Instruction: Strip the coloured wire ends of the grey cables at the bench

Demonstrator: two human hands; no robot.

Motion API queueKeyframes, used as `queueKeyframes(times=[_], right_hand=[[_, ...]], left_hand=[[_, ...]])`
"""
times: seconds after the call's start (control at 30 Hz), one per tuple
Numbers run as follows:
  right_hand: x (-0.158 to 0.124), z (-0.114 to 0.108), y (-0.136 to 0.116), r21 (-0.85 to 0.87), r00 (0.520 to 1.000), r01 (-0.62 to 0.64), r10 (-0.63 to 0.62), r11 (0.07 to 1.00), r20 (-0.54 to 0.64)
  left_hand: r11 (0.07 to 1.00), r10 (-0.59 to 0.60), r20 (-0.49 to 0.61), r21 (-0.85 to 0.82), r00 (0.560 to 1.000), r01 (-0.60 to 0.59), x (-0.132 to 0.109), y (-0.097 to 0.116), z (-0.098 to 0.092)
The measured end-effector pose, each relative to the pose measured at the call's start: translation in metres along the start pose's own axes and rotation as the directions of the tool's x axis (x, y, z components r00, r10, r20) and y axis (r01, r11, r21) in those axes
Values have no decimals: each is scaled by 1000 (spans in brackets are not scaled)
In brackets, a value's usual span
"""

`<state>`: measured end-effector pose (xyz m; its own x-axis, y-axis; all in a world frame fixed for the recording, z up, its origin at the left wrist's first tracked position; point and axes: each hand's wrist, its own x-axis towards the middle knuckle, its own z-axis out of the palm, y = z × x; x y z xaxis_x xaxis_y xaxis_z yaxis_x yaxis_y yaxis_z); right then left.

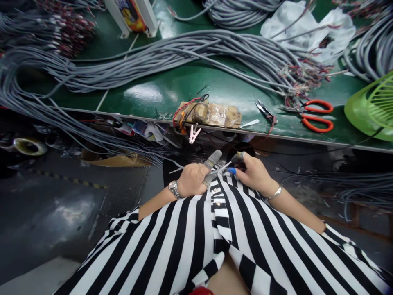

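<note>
Both hands meet in my lap, just below the front edge of the green workbench (pixel 172 88). My left hand (pixel 193 178), with a wristwatch and grey finger covers, is closed round thin pale wire ends (pixel 221 168). My right hand (pixel 253 174), wearing a bracelet, is closed on a small tool with a blue handle (pixel 231 171) whose tip meets those wires. A grey cable (pixel 123 141) runs from the bench down toward my hands. A black-and-white striped garment covers my front.
Long bundles of grey cable (pixel 190 51) lie across the bench. Orange-handled scissors (pixel 317 116) and small cutters (pixel 265 110) lie at the right. A taped block (pixel 215 114) with clips sits at the front edge. A green fan (pixel 373 108) stands far right.
</note>
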<state>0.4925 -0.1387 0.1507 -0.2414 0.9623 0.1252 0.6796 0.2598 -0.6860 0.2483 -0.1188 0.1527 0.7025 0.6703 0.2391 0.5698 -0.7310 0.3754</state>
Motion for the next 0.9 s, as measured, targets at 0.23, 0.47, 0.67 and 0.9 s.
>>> queueKeyframes(times=[0.23, 0.47, 0.67, 0.9], right_hand=[[-1, 28, -1, 412, 957, -226, 281, 883, -76], [-2, 20, -3, 333, 972, -144, 197, 932, -131], [-2, 9, -7, -65, 986, 102, -109, 993, -123], [-3, 18, -12, -132, 970, 75, -103, 988, -222]], left_hand=[[995, -30, 1, -94, 1000, 29, 1, 1, 1], [939, -265, -81, -247, 961, 238, 3, 4, -4], [934, -266, -50, -259, 963, 245, 1, 2, -3], [798, -220, 69, -560, 973, 221, 12, 4, -11]])
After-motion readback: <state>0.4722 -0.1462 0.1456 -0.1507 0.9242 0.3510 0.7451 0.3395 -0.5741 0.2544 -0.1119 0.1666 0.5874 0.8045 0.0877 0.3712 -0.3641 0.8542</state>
